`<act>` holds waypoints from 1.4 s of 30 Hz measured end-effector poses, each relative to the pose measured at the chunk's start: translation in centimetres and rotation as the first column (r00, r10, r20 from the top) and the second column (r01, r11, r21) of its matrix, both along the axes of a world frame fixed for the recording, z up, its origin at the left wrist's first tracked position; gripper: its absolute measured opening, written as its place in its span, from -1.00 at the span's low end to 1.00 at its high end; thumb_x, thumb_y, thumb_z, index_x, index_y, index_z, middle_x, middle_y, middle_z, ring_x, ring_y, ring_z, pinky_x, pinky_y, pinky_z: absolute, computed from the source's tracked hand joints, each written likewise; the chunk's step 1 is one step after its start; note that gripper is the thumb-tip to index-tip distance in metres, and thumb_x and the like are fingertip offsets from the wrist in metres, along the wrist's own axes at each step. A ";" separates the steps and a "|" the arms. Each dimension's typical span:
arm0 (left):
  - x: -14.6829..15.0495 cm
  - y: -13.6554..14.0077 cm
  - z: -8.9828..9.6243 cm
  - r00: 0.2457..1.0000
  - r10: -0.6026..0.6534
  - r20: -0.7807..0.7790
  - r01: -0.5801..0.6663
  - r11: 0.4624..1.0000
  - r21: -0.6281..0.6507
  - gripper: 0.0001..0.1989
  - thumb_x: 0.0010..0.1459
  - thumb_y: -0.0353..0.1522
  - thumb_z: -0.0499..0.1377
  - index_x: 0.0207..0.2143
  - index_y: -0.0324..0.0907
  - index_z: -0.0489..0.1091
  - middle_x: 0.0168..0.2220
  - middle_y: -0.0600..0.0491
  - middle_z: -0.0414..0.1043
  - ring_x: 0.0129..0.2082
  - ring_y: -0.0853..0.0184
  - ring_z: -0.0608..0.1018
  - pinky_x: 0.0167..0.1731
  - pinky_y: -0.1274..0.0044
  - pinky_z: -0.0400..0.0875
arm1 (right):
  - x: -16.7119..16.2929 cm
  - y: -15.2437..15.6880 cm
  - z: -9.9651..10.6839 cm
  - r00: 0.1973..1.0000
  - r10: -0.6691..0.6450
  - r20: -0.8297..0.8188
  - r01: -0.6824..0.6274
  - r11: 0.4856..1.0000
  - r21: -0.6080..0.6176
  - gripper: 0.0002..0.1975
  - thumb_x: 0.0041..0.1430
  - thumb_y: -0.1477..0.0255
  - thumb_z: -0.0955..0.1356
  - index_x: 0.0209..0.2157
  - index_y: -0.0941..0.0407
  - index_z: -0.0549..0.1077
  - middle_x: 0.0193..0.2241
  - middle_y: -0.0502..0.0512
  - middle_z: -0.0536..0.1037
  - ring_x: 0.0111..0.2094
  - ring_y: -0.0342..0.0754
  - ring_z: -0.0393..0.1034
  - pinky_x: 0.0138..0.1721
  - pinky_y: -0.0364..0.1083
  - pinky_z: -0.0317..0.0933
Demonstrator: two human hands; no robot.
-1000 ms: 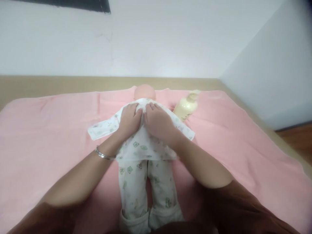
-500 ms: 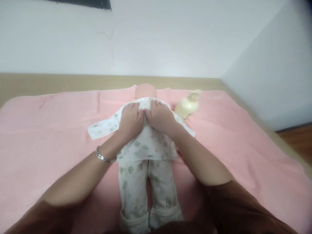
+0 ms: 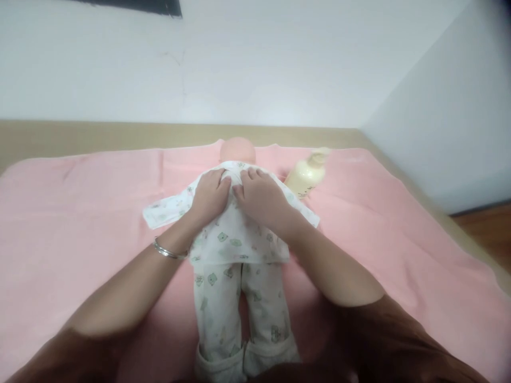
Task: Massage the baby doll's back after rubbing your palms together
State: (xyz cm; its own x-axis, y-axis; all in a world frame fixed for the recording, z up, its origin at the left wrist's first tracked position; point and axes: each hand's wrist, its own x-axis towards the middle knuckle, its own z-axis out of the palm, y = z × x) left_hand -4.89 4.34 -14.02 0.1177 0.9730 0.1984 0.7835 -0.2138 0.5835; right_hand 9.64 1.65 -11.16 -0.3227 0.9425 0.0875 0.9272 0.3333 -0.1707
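Lying lengthwise away from the person, a doll (image 3: 241, 252) filled the middle of a pink cloth (image 3: 88, 213), its trousers (image 3: 219, 314) pointing to the near edge. Farther up, the left hand (image 3: 209, 197) and right hand (image 3: 261, 199) lay directly on it, flat and loosely spread on the upper part of its shirt (image 3: 255, 247), gripping nothing, one each side of the midline and about equally close. The thumbs aimed inward with a small gap; half a second earlier their tips had met, and the right fingers had reached slightly farther up. Beyond, the head (image 3: 237, 150) showed no face, near the cloth's far edge. A bottle (image 3: 305, 175), nearer the right hand, sat toward the far right corner, upright or tilted unclear, unmoved since.
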 end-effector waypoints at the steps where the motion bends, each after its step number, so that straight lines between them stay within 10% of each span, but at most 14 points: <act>1: 0.0 0.0 0.0 1.000 0.006 -0.011 -0.006 1.000 -0.003 -0.57 0.26 -0.31 -0.16 -0.09 -0.28 0.43 0.01 -0.22 0.51 0.06 0.06 0.48 0.21 0.16 0.33 | 0.0 -0.1 0.0 1.000 0.003 -0.003 -0.003 1.000 -0.001 -0.44 0.45 0.32 0.06 0.26 0.39 0.27 0.27 0.47 0.34 0.30 0.27 0.21 0.33 0.17 0.08; 17: 2.1 -3.6 -0.3 0.991 0.039 -0.132 -0.025 0.994 0.104 -0.49 0.31 -0.36 -0.15 0.20 -0.41 0.28 0.28 -0.28 0.29 0.34 -0.01 0.27 0.40 0.13 0.12 | 0.6 1.8 0.0 0.980 -0.115 -0.162 0.100 0.990 -0.100 -0.54 0.29 0.38 0.12 0.12 0.26 0.33 0.24 0.37 0.39 0.23 0.26 0.29 0.23 0.21 0.21; 27: 0.2 -0.2 -0.4 0.999 0.032 0.042 -0.030 0.999 -0.032 -0.61 0.21 -0.35 -0.10 -0.04 -0.22 0.41 0.06 -0.15 0.46 0.12 0.07 0.43 0.26 0.17 0.30 | -0.8 -1.2 0.3 0.992 -0.026 0.124 0.020 0.999 0.045 -0.48 0.44 0.39 0.05 0.19 0.43 0.32 0.19 0.58 0.41 0.25 0.30 0.29 0.28 0.15 0.15; 42: 1.0 -0.9 -1.2 0.997 0.060 -0.048 -0.057 0.997 0.050 -0.43 0.27 -0.35 -0.19 0.22 -0.40 0.30 0.29 -0.23 0.31 0.33 0.06 0.29 0.39 0.15 0.11 | 0.1 1.5 -1.3 0.992 -0.100 -0.081 0.099 0.995 -0.025 -0.37 0.45 0.18 0.05 0.31 0.33 0.16 0.32 0.47 0.28 0.37 0.24 0.13 0.37 0.28 -0.11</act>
State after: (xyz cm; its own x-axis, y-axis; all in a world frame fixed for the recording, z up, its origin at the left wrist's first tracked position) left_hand -3.89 3.42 -15.25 0.0716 0.9679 0.2410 0.8233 -0.1937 0.5335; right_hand 9.73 3.19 -12.48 -0.2197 0.9714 0.0897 0.9382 0.2356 -0.2537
